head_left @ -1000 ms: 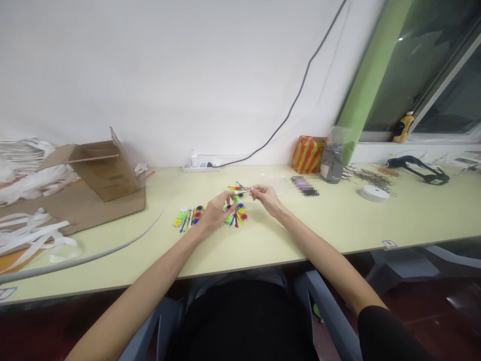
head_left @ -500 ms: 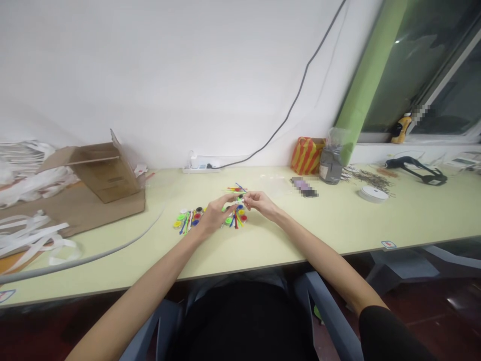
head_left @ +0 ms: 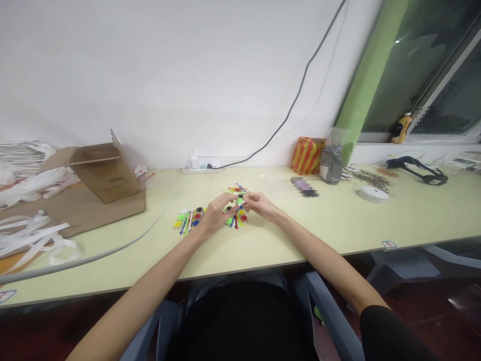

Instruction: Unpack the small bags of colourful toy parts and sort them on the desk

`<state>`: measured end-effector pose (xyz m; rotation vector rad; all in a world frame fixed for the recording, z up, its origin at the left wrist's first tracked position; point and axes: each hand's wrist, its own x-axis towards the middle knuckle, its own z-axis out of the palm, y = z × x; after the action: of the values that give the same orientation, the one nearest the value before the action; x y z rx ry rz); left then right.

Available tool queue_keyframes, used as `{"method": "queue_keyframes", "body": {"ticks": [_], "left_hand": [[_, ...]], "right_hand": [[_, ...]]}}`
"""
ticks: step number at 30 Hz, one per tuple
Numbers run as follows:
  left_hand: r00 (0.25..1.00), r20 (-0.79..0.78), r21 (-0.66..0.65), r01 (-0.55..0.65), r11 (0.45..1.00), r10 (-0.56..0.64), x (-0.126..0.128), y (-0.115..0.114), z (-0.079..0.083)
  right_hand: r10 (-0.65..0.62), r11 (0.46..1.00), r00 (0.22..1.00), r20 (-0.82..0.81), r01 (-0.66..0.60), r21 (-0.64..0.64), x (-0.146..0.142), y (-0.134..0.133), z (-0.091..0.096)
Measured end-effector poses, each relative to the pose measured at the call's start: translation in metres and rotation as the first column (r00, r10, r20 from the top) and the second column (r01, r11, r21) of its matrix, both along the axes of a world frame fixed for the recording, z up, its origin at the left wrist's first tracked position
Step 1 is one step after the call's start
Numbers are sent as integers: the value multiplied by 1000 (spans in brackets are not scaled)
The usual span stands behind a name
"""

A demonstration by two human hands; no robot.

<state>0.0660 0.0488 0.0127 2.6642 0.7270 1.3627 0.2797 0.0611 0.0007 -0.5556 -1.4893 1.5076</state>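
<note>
My right hand (head_left: 263,206) is closed in a pinch on a small white plastic piece (head_left: 242,204). Its exact kind is too small to make out. Just to the left, my left hand (head_left: 218,212) curves with thumb and fingers apart, and nothing shows between them. Under and between both hands lie small round coloured discs (head_left: 241,212) and thin coloured plastic arrows (head_left: 236,220), partly hidden by my fingers. Another group of discs (head_left: 177,224) and arrows rests left of my left hand. Beyond the fingertips is a small pile of coloured sticks (head_left: 236,188).
A cardboard box (head_left: 108,173) and white straps (head_left: 45,240) occupy the left side. A grey hose (head_left: 112,251) crosses the table there. Against the wall is a power strip (head_left: 201,170). Rightward stand a striped bag (head_left: 306,155), a grey container (head_left: 330,165), a phone (head_left: 305,188) and a white roll (head_left: 373,194).
The white piece has shifted slightly right and tilted, staying at my right fingertips. My left fingers have drawn back from it a little, and a green disc shows between the hands.
</note>
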Motion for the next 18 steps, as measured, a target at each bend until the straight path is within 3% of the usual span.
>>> {"method": "queue_keyframes", "body": {"ticks": [18], "left_hand": [[999, -4, -74, 39, 997, -39, -1, -2, 0]], "right_hand": [[-35, 999, 997, 65, 33, 39, -1, 4, -6]]}}
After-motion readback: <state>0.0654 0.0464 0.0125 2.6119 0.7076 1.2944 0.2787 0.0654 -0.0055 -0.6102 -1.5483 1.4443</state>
